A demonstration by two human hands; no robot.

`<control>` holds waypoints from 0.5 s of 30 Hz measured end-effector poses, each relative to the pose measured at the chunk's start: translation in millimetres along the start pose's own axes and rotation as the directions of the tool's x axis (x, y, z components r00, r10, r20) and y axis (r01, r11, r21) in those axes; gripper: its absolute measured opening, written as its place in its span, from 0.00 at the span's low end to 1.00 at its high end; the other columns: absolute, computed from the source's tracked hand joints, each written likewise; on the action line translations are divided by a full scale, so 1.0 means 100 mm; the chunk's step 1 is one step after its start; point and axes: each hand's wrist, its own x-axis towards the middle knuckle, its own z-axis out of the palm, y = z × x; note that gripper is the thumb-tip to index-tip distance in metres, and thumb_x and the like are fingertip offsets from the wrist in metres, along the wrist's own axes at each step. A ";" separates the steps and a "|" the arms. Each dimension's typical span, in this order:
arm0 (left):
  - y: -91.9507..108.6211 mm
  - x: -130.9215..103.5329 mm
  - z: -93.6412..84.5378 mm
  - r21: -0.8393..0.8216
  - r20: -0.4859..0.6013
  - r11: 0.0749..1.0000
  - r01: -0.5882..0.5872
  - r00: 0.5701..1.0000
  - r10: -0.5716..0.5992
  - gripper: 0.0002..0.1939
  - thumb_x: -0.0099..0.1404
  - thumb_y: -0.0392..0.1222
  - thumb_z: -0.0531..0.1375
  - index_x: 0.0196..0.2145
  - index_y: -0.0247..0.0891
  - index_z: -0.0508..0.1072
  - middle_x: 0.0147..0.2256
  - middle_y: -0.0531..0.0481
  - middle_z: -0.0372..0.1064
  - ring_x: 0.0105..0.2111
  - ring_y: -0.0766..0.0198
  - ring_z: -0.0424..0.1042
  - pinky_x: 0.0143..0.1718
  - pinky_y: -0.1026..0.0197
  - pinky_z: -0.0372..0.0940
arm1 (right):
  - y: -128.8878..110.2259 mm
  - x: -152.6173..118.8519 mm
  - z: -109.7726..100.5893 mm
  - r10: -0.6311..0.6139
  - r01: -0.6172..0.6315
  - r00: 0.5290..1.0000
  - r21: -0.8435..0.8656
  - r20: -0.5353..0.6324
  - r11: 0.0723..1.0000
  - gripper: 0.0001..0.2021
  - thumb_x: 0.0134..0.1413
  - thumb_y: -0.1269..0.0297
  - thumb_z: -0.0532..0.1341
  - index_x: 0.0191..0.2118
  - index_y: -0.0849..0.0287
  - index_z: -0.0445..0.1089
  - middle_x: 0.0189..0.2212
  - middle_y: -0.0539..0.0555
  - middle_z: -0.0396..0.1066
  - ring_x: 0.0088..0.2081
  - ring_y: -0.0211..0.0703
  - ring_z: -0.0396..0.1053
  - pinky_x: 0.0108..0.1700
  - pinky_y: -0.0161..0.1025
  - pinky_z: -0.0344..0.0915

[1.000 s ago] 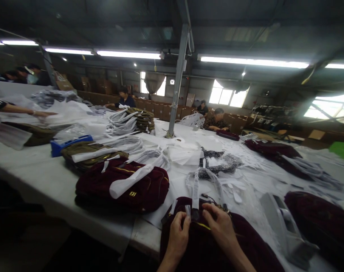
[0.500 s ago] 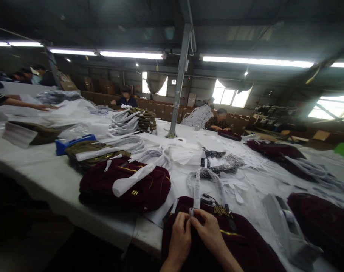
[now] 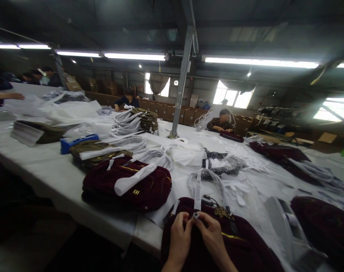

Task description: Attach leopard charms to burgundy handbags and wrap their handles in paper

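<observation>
Maroon bag lay at the white table's near edge, beneath both hands. Looked soft, floppy, fairly light; body seemed the safest hold. White-wrapped handle likely bent easily, wrap slippery and tearable: better held near its base. Left hand and right hand met there, fingertips pinching a small pale piece, probably light, fiddly.

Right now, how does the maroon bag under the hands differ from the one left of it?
The near bag has the left hand and right hand at its top; no hand touches the left bag. The near bag carries a gold charm; the left bag shows a gold emblem. A wrapped strap crosses the left bag; the near bag's wrapped straps extend away. Both are maroon.
</observation>
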 end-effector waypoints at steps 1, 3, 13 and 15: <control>0.02 0.01 -0.02 -0.031 0.005 0.999 0.014 1.000 -0.014 0.16 0.61 0.47 0.55 0.43 0.35 0.69 0.34 0.48 0.71 0.37 0.60 0.70 0.42 0.58 0.63 | 0.00 0.00 -0.01 0.006 -0.006 1.000 0.022 0.016 1.000 0.11 0.51 0.57 0.60 0.34 0.59 0.73 0.31 0.53 0.74 0.36 0.48 0.70 0.40 0.36 0.65; 0.06 0.03 -0.05 -0.115 0.074 0.993 0.012 0.997 -0.003 0.19 0.60 0.47 0.57 0.46 0.36 0.69 0.37 0.48 0.73 0.40 0.60 0.70 0.45 0.59 0.63 | 0.01 0.01 -0.03 0.014 -0.016 0.999 0.055 0.031 0.998 0.12 0.51 0.56 0.60 0.34 0.60 0.73 0.31 0.54 0.74 0.36 0.48 0.70 0.40 0.37 0.65; -0.26 -0.09 0.18 0.339 -0.086 0.856 -0.390 0.893 0.441 0.13 0.64 0.37 0.51 0.39 0.41 0.75 0.37 0.48 0.75 0.39 0.57 0.74 0.47 0.52 0.66 | 0.09 0.04 0.10 0.199 -0.180 0.976 0.192 -0.086 0.965 0.13 0.43 0.55 0.65 0.27 0.63 0.73 0.24 0.54 0.74 0.27 0.44 0.69 0.31 0.35 0.65; -0.31 -0.12 0.20 0.443 -0.020 0.738 -0.509 0.818 0.575 0.15 0.65 0.32 0.48 0.44 0.38 0.72 0.37 0.46 0.75 0.36 0.60 0.74 0.50 0.49 0.64 | 0.13 0.05 0.12 0.256 -0.225 0.959 0.221 -0.121 0.949 0.13 0.41 0.56 0.65 0.24 0.63 0.72 0.19 0.51 0.71 0.22 0.40 0.66 0.25 0.33 0.62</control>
